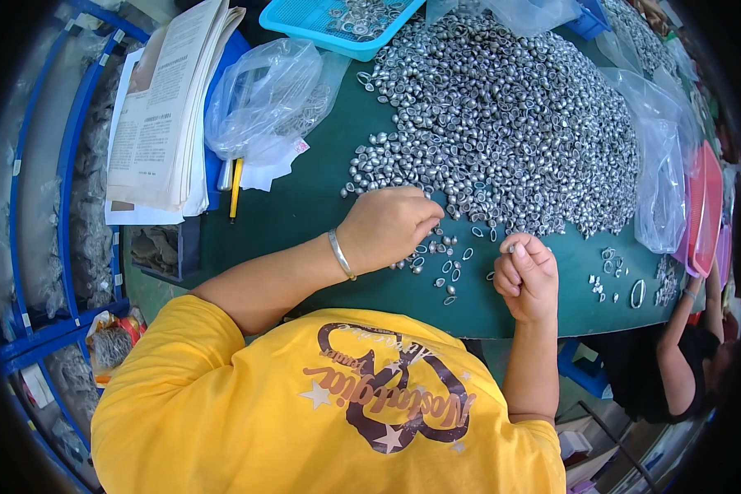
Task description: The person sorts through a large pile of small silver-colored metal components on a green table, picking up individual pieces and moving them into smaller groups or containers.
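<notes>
A big heap of small silver metal pieces [510, 115], some domed and some oval rings, covers much of the green table [321, 193]. My left hand [391, 226], with a silver bangle [342, 253] at the wrist, is at the heap's near edge. Its fingers curl together, and what they hold, if anything, is hidden. To its right, my right hand [528, 276] pinches a tiny metal piece [512, 248] between thumb and forefinger, its other fingers curled in. Several loose rings and domed pieces [447, 266] lie between the two hands.
A blue basket [350, 43] holding metal rings stands at the back. Left are a clear plastic bag [267, 95], a yellow pen [236, 189] and stacked papers [160, 115]. Small piles [613, 263] lie right, near a clear bag [659, 165], a red tray [705, 210] and another person's arm [678, 354].
</notes>
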`<act>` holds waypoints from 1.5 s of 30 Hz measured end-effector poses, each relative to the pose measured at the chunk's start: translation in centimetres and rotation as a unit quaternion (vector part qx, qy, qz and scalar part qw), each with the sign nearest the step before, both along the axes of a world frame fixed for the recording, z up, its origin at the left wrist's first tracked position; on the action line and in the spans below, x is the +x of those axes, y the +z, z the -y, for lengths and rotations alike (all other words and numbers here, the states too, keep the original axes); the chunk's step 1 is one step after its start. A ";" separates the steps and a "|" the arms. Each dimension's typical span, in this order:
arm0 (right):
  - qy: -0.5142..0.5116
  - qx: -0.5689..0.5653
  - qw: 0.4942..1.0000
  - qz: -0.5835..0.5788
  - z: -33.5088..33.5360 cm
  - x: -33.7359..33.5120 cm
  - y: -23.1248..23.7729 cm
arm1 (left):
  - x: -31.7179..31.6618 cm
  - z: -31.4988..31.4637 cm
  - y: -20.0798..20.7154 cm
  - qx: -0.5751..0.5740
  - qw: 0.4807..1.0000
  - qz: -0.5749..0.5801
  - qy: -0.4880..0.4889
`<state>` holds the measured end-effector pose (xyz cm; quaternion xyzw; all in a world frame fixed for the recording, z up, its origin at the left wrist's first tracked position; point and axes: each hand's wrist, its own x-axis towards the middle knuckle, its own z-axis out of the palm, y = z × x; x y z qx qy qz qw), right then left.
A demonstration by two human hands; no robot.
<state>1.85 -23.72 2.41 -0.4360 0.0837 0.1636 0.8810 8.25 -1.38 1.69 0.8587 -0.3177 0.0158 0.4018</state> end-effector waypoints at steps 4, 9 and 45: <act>0.007 -0.027 0.997 0.071 -0.9 0.5 0.2 | 0.1 -0.1 0.0 0.007 1.000 -0.008 -0.021; 0.058 -0.641 0.689 0.334 -4.0 1.3 0.2 | -0.6 0.4 -0.6 0.094 0.994 0.016 -0.054; -0.013 0.223 0.972 -0.069 -4.4 4.1 1.6 | 0.8 -1.6 0.9 -0.540 0.461 -0.701 -0.077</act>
